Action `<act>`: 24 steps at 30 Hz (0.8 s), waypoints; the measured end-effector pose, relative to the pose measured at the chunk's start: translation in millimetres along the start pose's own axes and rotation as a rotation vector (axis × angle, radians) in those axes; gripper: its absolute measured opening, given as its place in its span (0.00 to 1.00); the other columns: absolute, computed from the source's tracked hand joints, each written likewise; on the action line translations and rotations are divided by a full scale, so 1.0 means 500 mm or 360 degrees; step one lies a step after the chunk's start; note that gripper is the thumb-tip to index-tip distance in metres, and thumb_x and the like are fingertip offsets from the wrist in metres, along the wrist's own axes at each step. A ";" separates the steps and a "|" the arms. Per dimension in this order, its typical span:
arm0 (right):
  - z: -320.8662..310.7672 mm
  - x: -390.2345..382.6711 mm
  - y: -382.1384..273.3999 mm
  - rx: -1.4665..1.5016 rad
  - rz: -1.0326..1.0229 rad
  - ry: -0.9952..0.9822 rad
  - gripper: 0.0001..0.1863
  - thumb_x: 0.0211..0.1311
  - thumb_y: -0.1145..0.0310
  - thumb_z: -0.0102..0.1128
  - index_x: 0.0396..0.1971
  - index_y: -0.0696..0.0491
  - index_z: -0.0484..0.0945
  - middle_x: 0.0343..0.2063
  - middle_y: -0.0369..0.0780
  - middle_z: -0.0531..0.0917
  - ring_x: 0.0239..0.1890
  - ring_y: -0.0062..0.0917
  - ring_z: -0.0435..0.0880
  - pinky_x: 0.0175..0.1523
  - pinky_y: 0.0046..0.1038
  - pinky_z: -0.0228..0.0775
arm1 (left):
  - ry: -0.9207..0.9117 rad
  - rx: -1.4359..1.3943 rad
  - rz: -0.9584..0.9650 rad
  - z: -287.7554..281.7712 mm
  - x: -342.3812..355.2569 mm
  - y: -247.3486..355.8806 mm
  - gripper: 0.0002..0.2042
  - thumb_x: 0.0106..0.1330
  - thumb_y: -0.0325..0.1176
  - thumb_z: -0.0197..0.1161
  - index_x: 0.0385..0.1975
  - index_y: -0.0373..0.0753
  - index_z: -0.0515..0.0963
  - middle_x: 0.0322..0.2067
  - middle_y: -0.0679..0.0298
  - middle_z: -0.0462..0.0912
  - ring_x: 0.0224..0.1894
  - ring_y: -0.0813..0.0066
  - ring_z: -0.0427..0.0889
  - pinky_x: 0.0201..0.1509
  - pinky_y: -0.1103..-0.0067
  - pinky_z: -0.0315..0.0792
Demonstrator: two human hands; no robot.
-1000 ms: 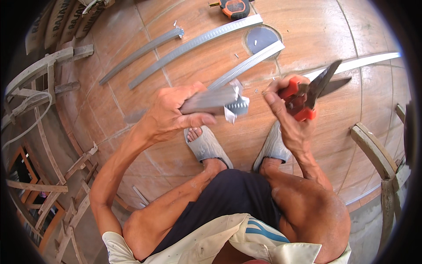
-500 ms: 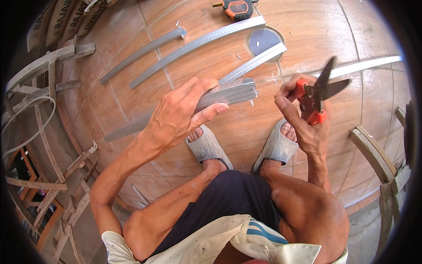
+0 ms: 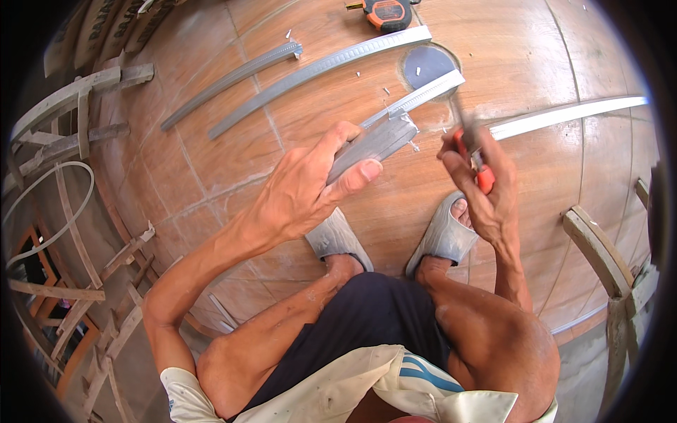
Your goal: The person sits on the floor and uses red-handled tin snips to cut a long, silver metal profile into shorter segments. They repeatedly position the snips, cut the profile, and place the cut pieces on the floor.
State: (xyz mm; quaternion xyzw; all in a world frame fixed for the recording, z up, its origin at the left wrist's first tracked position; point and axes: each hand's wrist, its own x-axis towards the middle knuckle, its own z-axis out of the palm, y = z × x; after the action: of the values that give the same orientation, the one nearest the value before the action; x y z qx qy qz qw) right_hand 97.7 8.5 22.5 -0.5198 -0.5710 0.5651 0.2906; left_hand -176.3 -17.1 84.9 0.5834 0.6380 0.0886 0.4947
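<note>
My left hand (image 3: 303, 185) is wrapped round a grey metal channel (image 3: 377, 146), its cut end with ragged slivers pointing right and away from me. Most of the channel's length is hidden behind my hand and forearm. Across from it, my right hand (image 3: 490, 183) grips a pair of tin snips with red handles (image 3: 485, 178). The dark blades point up and a little left, smeared by motion, so I cannot tell how far apart they are. A small gap lies between the snips and the channel's end. Just beyond the channel, a ribbed metal strip (image 3: 434, 88) lies on the floor.
Two more metal strips (image 3: 324, 65) lie at the upper left, and a shiny one (image 3: 571, 116) at the right. An orange and black tape measure (image 3: 388, 13) sits at the far edge. Wooden frames (image 3: 599, 247) stand on both sides. Small metal scraps dot the tiled floor (image 3: 338, 99).
The snips have swung left toward the channel, their blades turning upward. My left hand has shifted right and tilted the channel's cut end further upward.
</note>
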 end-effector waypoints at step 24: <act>0.018 -0.044 -0.015 0.0115 0.0624 -0.0500 0.12 0.71 0.64 0.66 0.43 0.58 0.82 0.30 0.40 0.81 0.34 0.25 0.79 0.43 0.31 0.71 | -0.0206 -0.0577 0.0072 0.019 0.036 -0.024 0.31 0.72 0.45 0.62 0.72 0.36 0.71 0.41 0.55 0.84 0.39 0.68 0.83 0.43 0.72 0.77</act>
State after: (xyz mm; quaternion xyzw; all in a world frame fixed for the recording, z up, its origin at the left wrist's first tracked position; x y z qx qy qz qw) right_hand 93.6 -13.3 33.4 -0.5156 -0.4768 0.7046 0.1017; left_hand -174.2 -10.3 62.3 0.5034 0.5652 0.1754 0.6296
